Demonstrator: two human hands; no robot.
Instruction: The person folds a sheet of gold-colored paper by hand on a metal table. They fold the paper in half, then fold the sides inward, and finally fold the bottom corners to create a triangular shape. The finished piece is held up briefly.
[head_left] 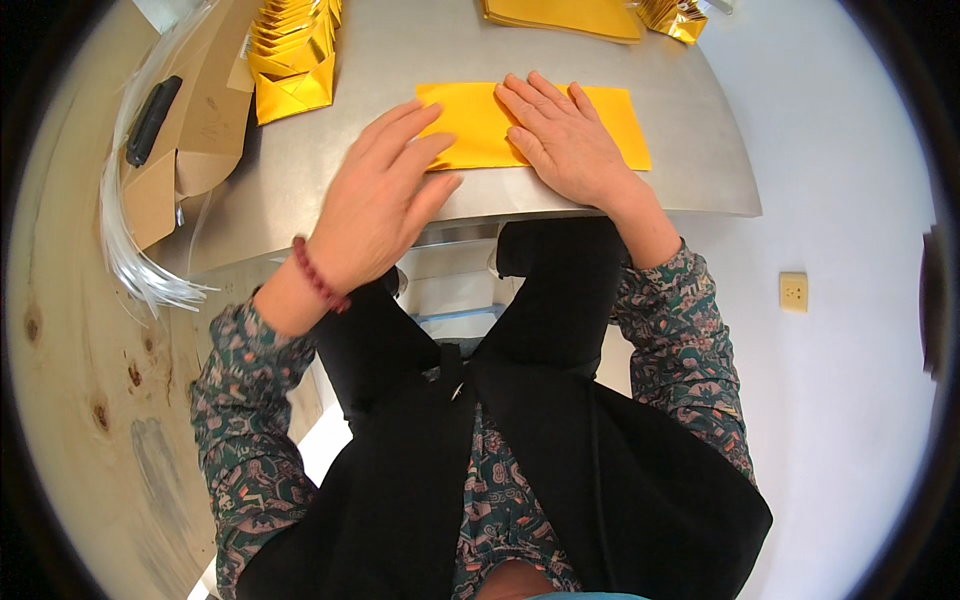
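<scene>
A yellow-gold sheet of paper [470, 130], a long rectangle that looks folded, lies flat near the front edge of the metal table. My right hand [568, 140] rests flat on its right half with the fingers stretched out. Over its left end is my left hand [385, 185], fingers apart and slightly blurred; whether the fingertips touch the paper I cannot tell. A dark red bead bracelet [318, 275] circles my left wrist.
Folded gold paper pieces [295, 85] stand in a row at the far left. Flat gold sheets [565, 15] and more folded pieces [675, 18] lie at the back. Left stand a cardboard box [215, 110], a black tool [153, 120] and white strips [120, 230].
</scene>
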